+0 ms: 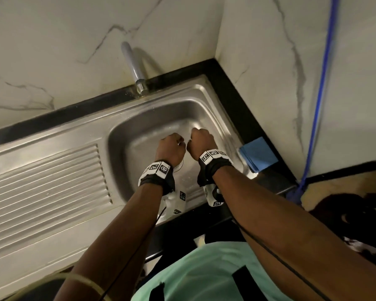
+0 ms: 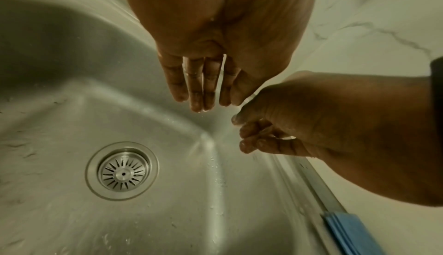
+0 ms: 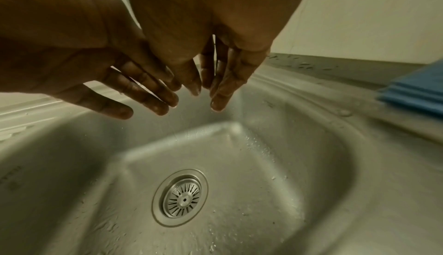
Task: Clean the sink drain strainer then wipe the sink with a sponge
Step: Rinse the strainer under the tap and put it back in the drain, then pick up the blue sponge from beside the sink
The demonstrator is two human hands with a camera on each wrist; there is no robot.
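Over the basin of the stainless steel sink (image 1: 126, 135) both of my hands hang side by side, neither touching the metal; left hand (image 1: 170, 148) sits just left of right hand (image 1: 201, 142), thumbs nearly meeting in the head view.

Left grip: holding nothing; fingers (image 2: 194, 88) straight, close together, pointing down toward the basin; skin wet, a drop at the tips.

Right grip: holding nothing; in the right wrist view its fingers (image 3: 223, 88) hang down, loosely extended and wet; in the left wrist view the same fingers look loosely curled; thumb lies near the left fingertips, contact between the two hands cannot be told.

Drain strainer (image 2: 122, 171): seated in the drain opening at the floor of the basin, inside its round flange; slots radiate from a central knob; below the hands, apart from them; mostly hidden behind my left wrist in the head view.

Basin floor carries scattered water droplets, densest along the crease right of the strainer.

Blue sponge (image 1: 258, 154): lying at the right edge of the sink, partly on the rim and partly on the black counter (image 1: 232, 94), well apart from both hands; looks layered at its edge in the wrist views.

Tap (image 1: 134, 66): stands at the back rim, spout angled up toward the marble wall; no stream visible.

Ribbed draining board (image 1: 46, 179) lies left of the basin.
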